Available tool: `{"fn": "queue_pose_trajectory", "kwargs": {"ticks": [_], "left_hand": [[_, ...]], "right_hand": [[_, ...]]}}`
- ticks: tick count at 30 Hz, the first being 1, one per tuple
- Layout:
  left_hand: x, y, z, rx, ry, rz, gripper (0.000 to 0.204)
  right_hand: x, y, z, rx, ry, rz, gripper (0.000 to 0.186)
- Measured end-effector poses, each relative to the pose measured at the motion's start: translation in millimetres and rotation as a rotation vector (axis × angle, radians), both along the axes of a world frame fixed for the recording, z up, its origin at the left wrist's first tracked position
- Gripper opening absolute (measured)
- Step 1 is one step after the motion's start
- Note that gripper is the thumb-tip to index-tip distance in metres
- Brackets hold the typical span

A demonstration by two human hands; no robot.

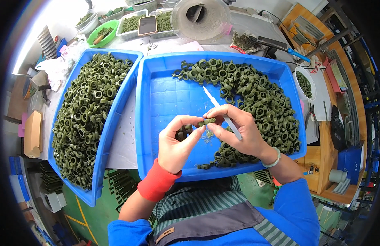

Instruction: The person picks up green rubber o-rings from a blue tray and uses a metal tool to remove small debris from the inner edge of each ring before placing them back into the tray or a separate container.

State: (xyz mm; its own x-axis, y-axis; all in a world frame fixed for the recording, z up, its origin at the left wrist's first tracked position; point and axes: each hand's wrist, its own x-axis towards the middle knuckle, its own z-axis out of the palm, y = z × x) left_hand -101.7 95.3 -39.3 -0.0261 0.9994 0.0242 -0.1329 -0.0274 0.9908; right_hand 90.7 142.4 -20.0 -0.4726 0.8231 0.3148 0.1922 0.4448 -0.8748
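Note:
Over the near middle of a blue tray [157,119], both hands meet at one small dark-green ring-shaped part [207,121]. My left hand [175,149] is closed, pinching that ring between thumb and forefinger. More green rings [184,132] show in the curl of its other fingers. My right hand [248,137] is also closed, its fingertips at the ring's other side. A slim white pen-shaped tool [215,101] with a pointed tip lies across its fingers, tip toward the far left. Many loose green rings [272,110] are heaped along the tray's far and right sides.
A second blue tray [100,172], piled with green rings, stands at the left. Behind are clear tubs [132,23], a phone [147,26], a green bowl [104,33] and a large round clear container [201,24]. A blue-handled tool [298,55] lies at the far right.

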Motion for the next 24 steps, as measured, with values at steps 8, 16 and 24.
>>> {"fn": "queue_pose_trajectory", "kwargs": {"ticks": [8, 16, 24], "left_hand": [[-1.4, -1.8, 2.0, 0.018, 0.079, -0.010, 0.016], [-2.5, -0.9, 3.4, 0.037, 0.093, -0.020, 0.018], [-22.2, 1.9, 2.5, -0.294, -0.252, -0.216, 0.020]], "right_hand": [[4.2, 0.9, -1.8, -0.312, 0.093, 0.045, 0.019], [7.7, 3.3, 3.1, -0.392, 0.101, 0.095, 0.018], [9.7, 3.6, 6.6, -0.578, 0.208, 0.174, 0.017]]}}
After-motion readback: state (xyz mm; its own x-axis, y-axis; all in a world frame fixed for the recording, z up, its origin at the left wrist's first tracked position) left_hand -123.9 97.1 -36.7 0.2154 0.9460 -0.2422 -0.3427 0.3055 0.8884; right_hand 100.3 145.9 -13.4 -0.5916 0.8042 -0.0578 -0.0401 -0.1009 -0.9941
